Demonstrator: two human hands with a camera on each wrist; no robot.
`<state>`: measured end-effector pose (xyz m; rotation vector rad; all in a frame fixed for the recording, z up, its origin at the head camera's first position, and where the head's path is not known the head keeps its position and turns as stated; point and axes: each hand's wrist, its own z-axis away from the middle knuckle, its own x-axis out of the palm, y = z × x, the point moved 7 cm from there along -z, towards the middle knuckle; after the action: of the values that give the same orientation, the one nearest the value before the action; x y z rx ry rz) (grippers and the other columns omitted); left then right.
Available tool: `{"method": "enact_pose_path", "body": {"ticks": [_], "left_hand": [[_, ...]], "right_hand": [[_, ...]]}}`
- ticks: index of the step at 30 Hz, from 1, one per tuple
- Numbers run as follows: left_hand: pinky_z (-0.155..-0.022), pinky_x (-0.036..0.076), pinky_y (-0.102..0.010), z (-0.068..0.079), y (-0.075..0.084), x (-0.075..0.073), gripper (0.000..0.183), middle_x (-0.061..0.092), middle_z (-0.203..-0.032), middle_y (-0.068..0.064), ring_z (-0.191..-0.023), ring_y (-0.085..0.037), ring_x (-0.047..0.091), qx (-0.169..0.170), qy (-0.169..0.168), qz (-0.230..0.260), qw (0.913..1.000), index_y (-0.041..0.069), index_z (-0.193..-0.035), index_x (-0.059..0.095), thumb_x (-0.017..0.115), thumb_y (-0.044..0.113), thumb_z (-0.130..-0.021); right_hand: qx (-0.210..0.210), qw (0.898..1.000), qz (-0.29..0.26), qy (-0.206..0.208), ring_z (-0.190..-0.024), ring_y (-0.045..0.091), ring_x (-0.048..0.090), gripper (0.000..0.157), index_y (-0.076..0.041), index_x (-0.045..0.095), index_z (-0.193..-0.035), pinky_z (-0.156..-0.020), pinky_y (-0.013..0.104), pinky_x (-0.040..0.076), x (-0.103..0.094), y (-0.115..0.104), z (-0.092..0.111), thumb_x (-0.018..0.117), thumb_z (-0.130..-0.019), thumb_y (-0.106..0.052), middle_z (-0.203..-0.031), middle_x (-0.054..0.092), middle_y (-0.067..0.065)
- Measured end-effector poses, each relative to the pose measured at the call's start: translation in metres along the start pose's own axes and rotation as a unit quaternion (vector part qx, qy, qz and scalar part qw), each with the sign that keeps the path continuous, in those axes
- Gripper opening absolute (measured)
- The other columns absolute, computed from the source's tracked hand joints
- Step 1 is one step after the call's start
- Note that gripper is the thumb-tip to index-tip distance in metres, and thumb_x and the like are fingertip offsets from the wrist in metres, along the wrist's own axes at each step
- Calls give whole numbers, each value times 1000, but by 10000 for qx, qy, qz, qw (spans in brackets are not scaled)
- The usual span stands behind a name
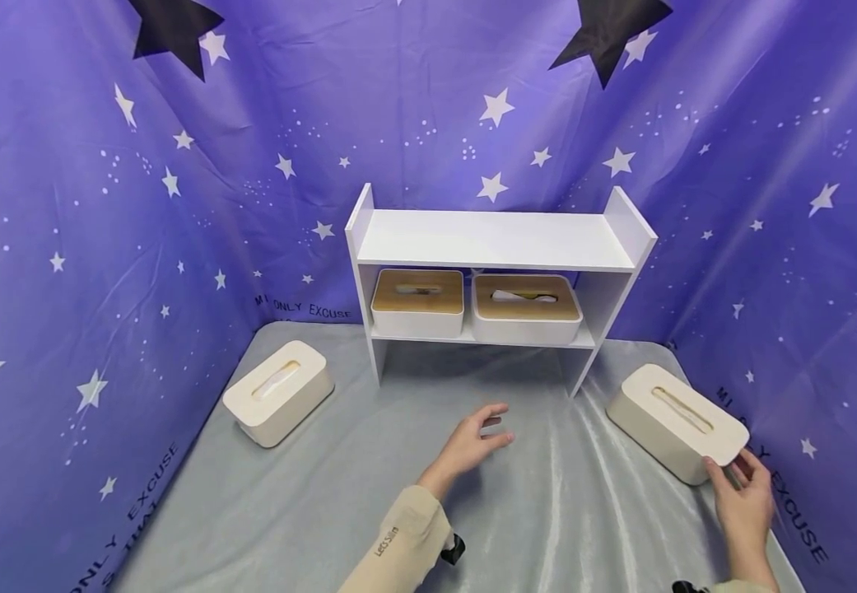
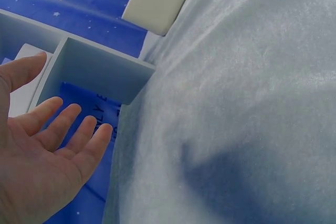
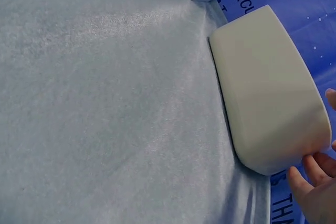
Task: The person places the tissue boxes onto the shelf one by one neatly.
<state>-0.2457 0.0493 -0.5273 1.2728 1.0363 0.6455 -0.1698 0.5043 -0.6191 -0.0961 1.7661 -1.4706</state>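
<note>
Apparently positions cream tissue box point(image 1: 668, 432) at frame right with loosely spread right hand point(image 1: 745, 496) against its end, left hand point(image 1: 468, 442) empty, lower centre; likely needs firmer grip next.

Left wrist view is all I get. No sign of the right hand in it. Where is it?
Observer: Head view shows the right hand at the near end of the right-hand cream box, touching it.
Operator: Copy. I only catch a sliver of white inside the shelf unit. What's in there?
Observer: On its lower level, a wood-topped box and, to the right of it, a second wood-topped box.
Operator: Any other box out on the grey cloth?
Observer: Yes, the left-hand cream box, left of the shelf unit, slot facing up.
</note>
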Motion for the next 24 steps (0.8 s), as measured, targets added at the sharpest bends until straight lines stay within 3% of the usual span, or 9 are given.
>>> {"method": "enact_pose_path", "body": {"ticks": [5, 9, 13, 16, 21, 24], "left_hand": [[-107, 52, -39, -5, -1, 8, 51, 52, -148, -10, -137, -31, 51, -16, -80, 36, 10000, 7, -143, 52, 66, 20, -96], [-105, 54, -32, -8, 0, 15, 50, 53, -148, -10, -137, -31, 51, -14, -179, 66, 9998, 8, -143, 52, 66, 19, -96], [-104, 54, -30, -10, 1, 19, 50, 54, -147, -12, -136, -33, 52, 75, -243, 46, 9997, 6, -142, 52, 66, 19, -96], [-106, 53, -35, -10, 0, 23, 50, 54, -147, -14, -136, -36, 51, 113, -275, 66, 9995, 4, -142, 51, 65, 18, -96], [-108, 51, -46, -11, -3, 26, 50, 55, -145, -15, -135, -39, 51, 133, -218, 130, 9996, 1, -141, 52, 66, 16, -96], [-108, 51, -47, -10, -3, 27, 49, 56, -144, -16, -134, -38, 52, 157, -170, 126, 9997, 0, -140, 53, 66, 15, -95]], "right_hand": [[32, 9997, -81, -229, -147, 39, 34, 71, -9, 19, -158, -120, 51, 33, -13, -48, 35, 53, -101, -32, -162, 28, 20], [111, 9991, -123, -396, -147, 39, 32, 74, -6, 17, -159, -120, 48, 34, -12, -52, 35, 51, -100, -37, -163, 25, 21], [274, 9975, -322, -567, -148, 33, 32, 76, -9, 18, -159, -121, 30, 34, -9, -50, 30, 52, -99, -40, -164, 24, 18], [357, 9955, -504, -720, -150, 28, 31, 77, -8, 18, -159, -117, 15, 33, -7, -49, 25, 53, -98, -40, -164, 24, 19], [436, 9942, -456, -870, -148, 21, 34, 80, -6, 19, -159, -92, -4, 36, -8, -50, 17, 56, -97, -41, -162, 26, 22], [474, 9943, -343, -888, -121, 5, 53, 80, -4, 22, -158, -71, -3, 38, -9, -53, 13, 57, -96, -42, -159, 34, 23]]}}
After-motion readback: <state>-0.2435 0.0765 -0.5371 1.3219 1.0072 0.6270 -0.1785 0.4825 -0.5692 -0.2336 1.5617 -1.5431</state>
